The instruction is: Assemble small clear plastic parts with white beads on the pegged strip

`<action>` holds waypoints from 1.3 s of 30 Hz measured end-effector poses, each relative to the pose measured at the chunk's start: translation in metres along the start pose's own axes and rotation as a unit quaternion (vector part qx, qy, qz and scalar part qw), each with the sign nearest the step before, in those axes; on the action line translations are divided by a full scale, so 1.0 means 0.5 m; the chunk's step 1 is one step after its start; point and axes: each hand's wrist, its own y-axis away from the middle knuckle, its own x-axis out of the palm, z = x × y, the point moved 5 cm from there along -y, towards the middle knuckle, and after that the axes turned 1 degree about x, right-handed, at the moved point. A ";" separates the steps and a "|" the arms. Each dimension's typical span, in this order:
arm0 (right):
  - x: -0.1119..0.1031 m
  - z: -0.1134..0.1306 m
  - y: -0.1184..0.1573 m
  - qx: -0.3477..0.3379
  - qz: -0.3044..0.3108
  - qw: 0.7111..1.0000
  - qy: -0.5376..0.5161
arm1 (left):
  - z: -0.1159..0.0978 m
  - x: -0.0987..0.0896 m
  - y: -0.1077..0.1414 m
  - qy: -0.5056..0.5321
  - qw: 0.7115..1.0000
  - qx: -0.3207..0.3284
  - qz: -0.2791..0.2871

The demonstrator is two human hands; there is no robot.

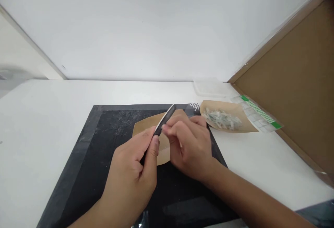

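Note:
My left hand [135, 168] is closed round a slim black tool with a pale edge [165, 119], which points up and to the right. Close beside the tool, my right hand [190, 144] has its thumb and fingertips pinched together; what they hold, if anything, is too small to make out. Under both hands a brown paper piece [163, 151] lies on the black mat [88, 172]. Part of that paper is hidden by my hands.
Right of the mat, a brown paper tray [245, 122] bears a heap of clear strips [223, 119]. Beside it lies a clear sheet with a green band [261, 111]. A translucent lid [211, 88] sits behind; a cardboard panel [292, 78] stands at right.

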 end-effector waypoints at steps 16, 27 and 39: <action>-0.007 -0.001 -0.012 0.029 0.022 0.999 -0.037 | -0.009 0.007 0.006 -0.081 0.988 0.121 -0.053; -0.004 -0.001 -0.004 0.024 0.007 0.999 -0.025 | -0.011 0.007 0.005 -0.105 0.981 0.152 -0.065; -0.008 -0.027 0.009 0.059 0.010 0.992 -0.113 | 0.020 -0.008 -0.011 -0.073 0.993 0.071 -0.058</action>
